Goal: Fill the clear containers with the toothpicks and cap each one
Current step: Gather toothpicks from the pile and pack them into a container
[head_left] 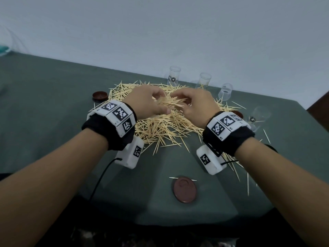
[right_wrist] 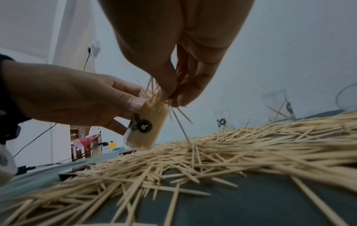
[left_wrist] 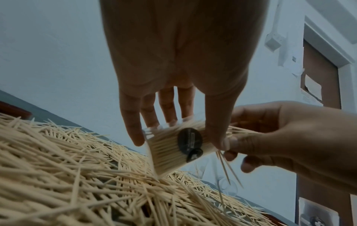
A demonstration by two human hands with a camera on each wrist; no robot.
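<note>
While the right hand (right_wrist: 173,73) pinched a few toothpicks (right_wrist: 154,91) into its mouth, the left hand (right_wrist: 77,94) gripped a nearly full clear container (right_wrist: 146,126) tilted over the toothpick pile (head_left: 160,125). Filling step looked almost done; next likely needs seating strays, then a brown cap (head_left: 185,189) from the table (head_left: 53,104).

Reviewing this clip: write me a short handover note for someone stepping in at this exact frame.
Left hand grips a clear container, tilted, nearly packed with toothpicks.
Right hand pinches a small bunch of toothpicks at its mouth; a few are slipping out.
The loose toothpick pile lies mid-table. Four other clear containers are near the far-right edge, almost empty. Brown caps: one near, one far left, one partly hidden behind the right wrist.
Done: one container almost full. No container in view is capped.
Left: top off and cap this one, then fill and cap the rest.
</note>
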